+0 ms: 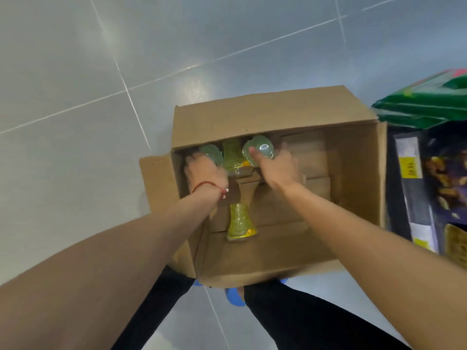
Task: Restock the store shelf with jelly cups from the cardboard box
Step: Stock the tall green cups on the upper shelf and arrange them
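Deep in box [353, 173]: left grip [204, 170] clasps cup [209, 152], right grip [275, 165] another.

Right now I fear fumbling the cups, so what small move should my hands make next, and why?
Probably lift both straight up and out: the left hand curls round the left green plastic jelly cup and the right hand round the right green plastic jelly cup, at the far wall of the brown cardboard box.
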A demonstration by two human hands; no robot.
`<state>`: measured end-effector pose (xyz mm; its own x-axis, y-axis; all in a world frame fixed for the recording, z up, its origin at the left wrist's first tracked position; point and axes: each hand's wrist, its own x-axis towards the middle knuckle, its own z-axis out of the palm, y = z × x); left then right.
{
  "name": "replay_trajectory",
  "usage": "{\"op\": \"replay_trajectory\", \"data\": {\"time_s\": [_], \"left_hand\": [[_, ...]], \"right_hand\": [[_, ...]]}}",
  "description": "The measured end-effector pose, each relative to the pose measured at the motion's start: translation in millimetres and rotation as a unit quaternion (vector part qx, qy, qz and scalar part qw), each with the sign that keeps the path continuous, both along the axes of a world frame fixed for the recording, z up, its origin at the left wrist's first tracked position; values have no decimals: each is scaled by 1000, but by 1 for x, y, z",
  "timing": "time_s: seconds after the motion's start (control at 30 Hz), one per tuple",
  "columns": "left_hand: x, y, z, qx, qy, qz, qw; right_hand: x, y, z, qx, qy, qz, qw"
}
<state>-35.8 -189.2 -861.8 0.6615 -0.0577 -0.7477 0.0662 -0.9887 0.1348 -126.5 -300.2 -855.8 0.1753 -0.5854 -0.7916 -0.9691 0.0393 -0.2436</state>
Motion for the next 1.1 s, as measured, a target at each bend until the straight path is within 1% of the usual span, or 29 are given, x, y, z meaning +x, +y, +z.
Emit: {"op": "replay_trajectory", "data": {"time_s": [0.07, 0.17, 0.23, 0.4, 0.47, 0.57, 0.67, 0.7, 0.73, 0.8, 0.83, 0.87, 0.9, 0.93, 1.0, 1.03, 1.07, 1.1], "left_hand": [[2, -6, -13, 3, 0, 52, 999], [2, -11, -16, -1, -5, 94, 996], [1, -9, -7, 4, -7, 107, 994], [5, -2, 11, 12, 12, 105, 994], [10, -3, 4, 18, 21, 68, 997], [12, -2, -13, 42, 27, -58, 997], [10, 0, -28, 60, 23, -199, 978], [12, 0, -33, 72, 24, -239, 968], [15, 0, -36, 83, 27, -270, 959], [21, -3, -34, 95, 38, -300, 949], [22, -2, -30, 91, 39, -301, 948], [21, 0, -20, 84, 36, -300, 949], [18, 3, -9, 76, 26, -300, 951], [15, 6, 5, 70, 10, -304, 950], [8, 16, 38, 58, -6, -327, 943], [3, 22, 54, 51, 5, -331, 942], [-1, 27, 71, 47, 24, -321, 946], [-6, 31, 84, 45, 51, -282, 957]], "right_hand": [[4, -3, -17, 13, 12, -15, 1000], [2, -3, -26, -29, 15, -24, 999], [-4, 0, -17, -48, 17, -34, 998], [-14, 1, 2, -8, 6, -66, 998], [-6, -8, -4, -10, -5, -90, 996], [9, -21, -32, 23, 5, -94, 995], [20, -26, -56, 22, 69, -7, 997], [20, -24, -62, 15, 83, 12, 996], [18, -22, -64, 7, 78, 19, 997], [7, -14, -66, 0, 50, -11, 999], [-2, -8, -66, 6, 31, -50, 998], [-11, -2, -59, 20, 6, -109, 994], [-23, 3, -52, 46, -17, -183, 982], [-35, 6, -38, 87, -38, -264, 960], [-60, 12, 1, 189, -65, -400, 894], [-73, 17, 23, 243, -73, -442, 861], [-88, 24, 46, 289, -74, -460, 837], [-101, 32, 61, 325, -80, -478, 812]]}}
